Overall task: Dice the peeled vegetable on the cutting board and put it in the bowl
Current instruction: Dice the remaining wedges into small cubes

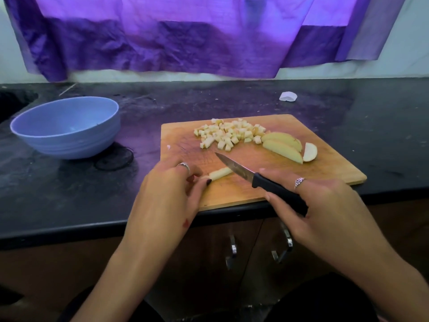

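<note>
Right hand point(325, 205) grips knife point(255, 177); left hand point(167, 194) pinches strip point(220, 174) at board's point(325, 168) near edge. Dice point(228, 134) and slices point(283, 145) lie far side; bowl point(65, 129) holds none. Dicing mid-step; next, crosscut strip.

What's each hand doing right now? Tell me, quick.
Left hand: pinching the vegetable strip against the cutting board.
Right hand: closed round the black-handled knife.

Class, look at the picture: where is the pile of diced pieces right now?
The diced pile lies at the far side of the cutting board, left of the uncut wedges and right of the bowl.
</note>
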